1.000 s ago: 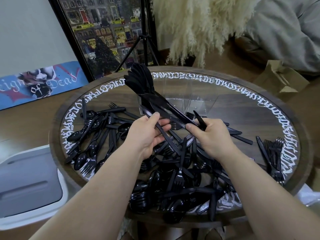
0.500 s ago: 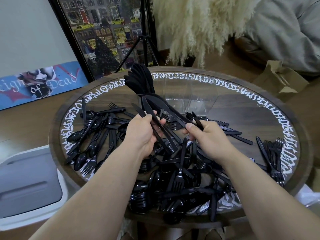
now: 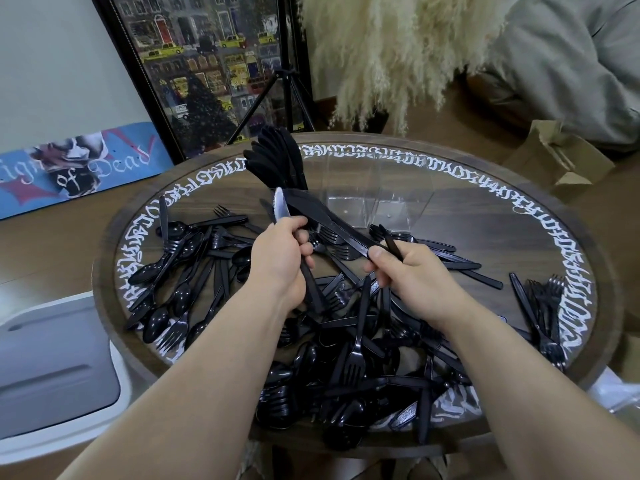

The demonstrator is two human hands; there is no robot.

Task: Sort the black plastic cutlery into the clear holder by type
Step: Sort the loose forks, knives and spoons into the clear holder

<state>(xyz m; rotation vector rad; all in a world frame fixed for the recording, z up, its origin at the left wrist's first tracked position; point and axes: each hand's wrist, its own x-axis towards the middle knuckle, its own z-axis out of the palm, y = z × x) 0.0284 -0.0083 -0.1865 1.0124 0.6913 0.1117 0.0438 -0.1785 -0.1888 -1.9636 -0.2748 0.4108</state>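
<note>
Black knives [image 3: 311,209] gripped in both hands [image 3: 277,261]

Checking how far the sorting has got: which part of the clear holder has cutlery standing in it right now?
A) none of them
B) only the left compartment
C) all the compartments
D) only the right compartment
B: black knives stand bunched in the left end of the clear holder, while the compartments to their right show only bare clear plastic.
</note>
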